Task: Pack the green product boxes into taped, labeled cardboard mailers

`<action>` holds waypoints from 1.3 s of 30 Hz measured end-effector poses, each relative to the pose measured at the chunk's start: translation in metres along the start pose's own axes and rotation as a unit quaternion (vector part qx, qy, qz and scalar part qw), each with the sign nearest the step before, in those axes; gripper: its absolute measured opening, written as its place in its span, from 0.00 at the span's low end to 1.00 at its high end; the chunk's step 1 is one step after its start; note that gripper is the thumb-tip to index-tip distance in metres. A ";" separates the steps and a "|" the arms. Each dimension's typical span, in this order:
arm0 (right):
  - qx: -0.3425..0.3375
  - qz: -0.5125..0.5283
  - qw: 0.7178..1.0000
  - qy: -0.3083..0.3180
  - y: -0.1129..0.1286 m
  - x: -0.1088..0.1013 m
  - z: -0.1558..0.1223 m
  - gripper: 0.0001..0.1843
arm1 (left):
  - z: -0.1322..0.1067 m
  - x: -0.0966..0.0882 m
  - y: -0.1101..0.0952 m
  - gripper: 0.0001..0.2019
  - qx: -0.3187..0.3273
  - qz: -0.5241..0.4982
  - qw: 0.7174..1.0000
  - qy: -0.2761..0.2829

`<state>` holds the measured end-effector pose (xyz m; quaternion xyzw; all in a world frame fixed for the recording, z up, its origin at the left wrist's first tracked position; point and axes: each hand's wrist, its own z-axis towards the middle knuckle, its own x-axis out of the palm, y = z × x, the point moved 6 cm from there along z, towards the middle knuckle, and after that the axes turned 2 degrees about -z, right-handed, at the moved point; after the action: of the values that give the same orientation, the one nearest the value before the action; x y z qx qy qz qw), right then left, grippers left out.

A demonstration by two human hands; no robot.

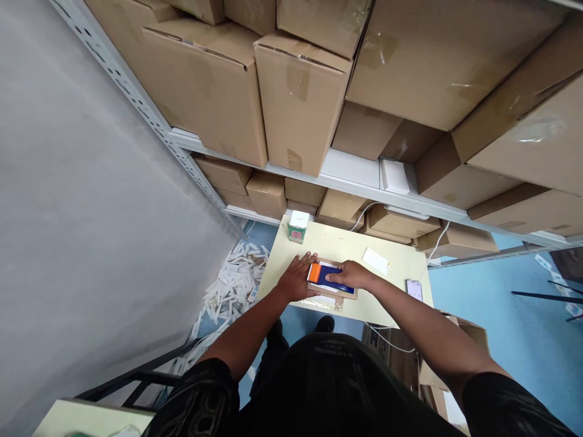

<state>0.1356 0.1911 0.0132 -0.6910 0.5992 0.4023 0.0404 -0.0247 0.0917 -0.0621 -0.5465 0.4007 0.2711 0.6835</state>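
On the pale yellow table [280, 255], a small brown cardboard box [332, 293] with white showing inside lies near the front edge. Over it is a flat blue item with an orange end [316, 272], whose exact kind I cannot make out. My right hand [354, 275] grips the blue part, thumb on top and the other fingers mostly hidden. My left hand [295, 280] lies flat with fingers spread, touching the box's left side. Clear tape or film [314, 303] shows along the table edge below the box.
A green-and-white carton [298, 226] stands at the table's back left. To the right are a white slip [376, 261] and a phone [414, 290]. Shelves of cardboard boxes [300, 97] rise behind. White paper strips [232, 282] litter the floor at left; an open carton [469, 337] sits lower right.
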 end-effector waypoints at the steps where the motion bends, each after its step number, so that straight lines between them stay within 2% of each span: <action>1: 0.000 0.001 1.000 0.007 -0.004 -0.002 -0.002 0.33 | 0.000 0.002 0.001 0.54 0.002 0.017 1.000 0.005; 5: 0.006 -0.002 1.000 0.012 -0.040 -0.021 -0.017 0.34 | 0.002 0.007 0.003 0.54 0.006 0.063 0.998 0.014; 10: 0.057 -0.044 0.997 -0.029 -0.131 -0.062 -0.051 0.34 | 0.003 0.004 0.005 0.55 0.005 0.069 0.998 0.013; 12: 0.080 -0.032 0.996 -0.027 -0.165 -0.066 -0.061 0.34 | 0.004 0.004 0.004 0.54 0.006 0.062 0.998 0.014; 14: 0.092 -0.035 0.995 -0.025 -0.185 -0.061 -0.063 0.34 | 0.006 0.005 0.003 0.54 0.005 0.053 0.998 0.013; 18: 0.096 -0.082 0.992 -0.028 -0.189 -0.044 -0.044 0.36 | 0.008 0.006 0.002 0.54 0.007 0.048 0.999 0.003; 24: 0.121 -0.051 0.991 0.022 -0.187 -0.034 -0.008 0.37 | 0.010 0.007 0.003 0.55 0.009 0.050 0.999 0.003; 29: 0.215 -0.100 0.971 0.021 -0.203 -0.013 0.007 0.31 | 0.010 0.007 0.003 0.55 0.009 0.067 0.998 0.011; 31: 0.232 -0.037 0.972 0.009 -0.213 -0.003 0.001 0.30 | 0.009 0.005 0.003 0.53 0.016 0.065 0.998 0.015; 33: 0.231 0.060 0.970 -0.031 -0.223 0.002 -0.016 0.33 | 0.009 0.003 0.003 0.47 0.022 0.061 0.998 0.014; 35: 0.226 0.185 0.953 -0.086 -0.231 0.007 -0.041 0.34 | 0.009 0.001 0.005 0.38 0.020 0.054 0.998 0.004; 37: 0.195 0.345 0.910 -0.124 -0.232 0.017 -0.065 0.34 | 0.007 0.002 0.006 0.34 0.016 0.045 0.999 -0.008; 39: 0.138 0.495 0.847 -0.133 -0.223 0.031 -0.082 0.34 | 0.004 0.004 0.006 0.35 0.013 0.032 0.999 -0.023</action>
<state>0.3679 0.1841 -0.0450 -0.2299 0.9002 0.3697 0.0099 -0.0261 0.0971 -0.0686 -0.5182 0.4061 0.3003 0.6901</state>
